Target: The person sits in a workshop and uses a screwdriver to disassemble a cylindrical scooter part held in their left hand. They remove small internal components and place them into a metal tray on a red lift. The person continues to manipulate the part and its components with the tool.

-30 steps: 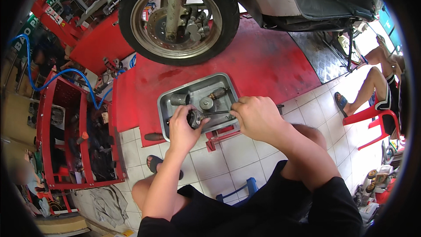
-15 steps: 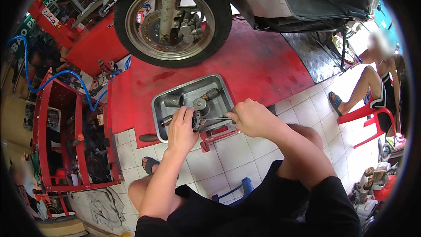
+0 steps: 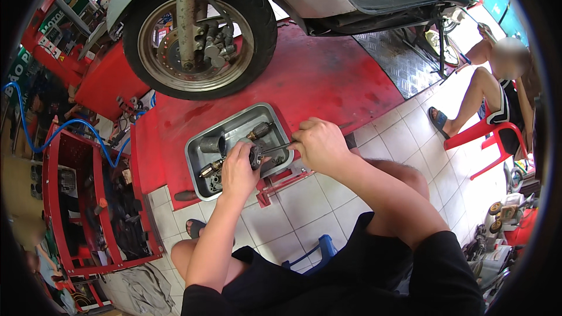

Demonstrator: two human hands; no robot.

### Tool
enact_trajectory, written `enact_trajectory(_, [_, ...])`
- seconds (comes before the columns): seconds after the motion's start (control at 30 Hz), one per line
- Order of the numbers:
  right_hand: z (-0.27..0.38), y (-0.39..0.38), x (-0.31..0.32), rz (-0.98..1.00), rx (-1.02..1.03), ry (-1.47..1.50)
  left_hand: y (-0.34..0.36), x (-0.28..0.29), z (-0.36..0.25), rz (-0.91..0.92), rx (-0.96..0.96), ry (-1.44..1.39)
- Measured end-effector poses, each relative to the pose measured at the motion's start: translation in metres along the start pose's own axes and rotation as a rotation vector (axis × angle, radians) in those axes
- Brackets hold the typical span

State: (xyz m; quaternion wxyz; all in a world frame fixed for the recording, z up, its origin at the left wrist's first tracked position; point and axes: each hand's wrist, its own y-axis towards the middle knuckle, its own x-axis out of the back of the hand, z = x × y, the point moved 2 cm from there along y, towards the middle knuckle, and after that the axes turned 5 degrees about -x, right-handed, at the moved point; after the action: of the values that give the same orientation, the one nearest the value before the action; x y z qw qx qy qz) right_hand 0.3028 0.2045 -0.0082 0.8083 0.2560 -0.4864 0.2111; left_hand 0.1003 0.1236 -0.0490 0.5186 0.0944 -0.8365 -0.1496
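Over a metal tray [image 3: 191, 167], my left hand [image 3: 239, 169] grips a round dark metal part [image 3: 256, 155]. My right hand [image 3: 321, 145] is closed around a tool with a thin metal shaft [image 3: 278, 148]; its handle is mostly hidden in my fist. The shaft points left and its tip meets the round part, or lies right beside it. In the tray, a hollow grey cylinder [image 3: 212, 144] rests beyond my left fingers. A dark cylindrical part [image 3: 260, 130] lies in the far right corner, and another metal part [image 3: 209, 169] left of my left hand.
The tray sits at the edge of a red platform [image 3: 316, 82], below a motorbike's front wheel [image 3: 199, 90]. A dark handle [image 3: 186, 196] lies by the tray's near left corner. A red shelf rack [image 3: 96, 210] stands left. At right, a person sits on a red chair [image 3: 497, 134].
The view has shifted, so the wheel and tray appear further left. The round part has turned in my left hand, and the tool's shaft now slants upward toward my right hand.
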Motion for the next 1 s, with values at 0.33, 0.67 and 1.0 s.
enact_trajectory(0.33, [0.005, 0.016, 0.027, 0.461, -0.233, -0.342, 0.016, -0.011, -0.004, -0.056, 0.005, -0.064])
enact_trajectory(0.67, [-0.031, 0.009, 0.022, 0.265, -0.009, -0.164, 0.017, -0.016, -0.004, -0.060, -0.007, -0.045])
enact_trajectory(1.0, [-0.040, 0.008, 0.027, 0.229, 0.065, -0.131, 0.015, -0.016, -0.009, -0.033, -0.013, -0.034])
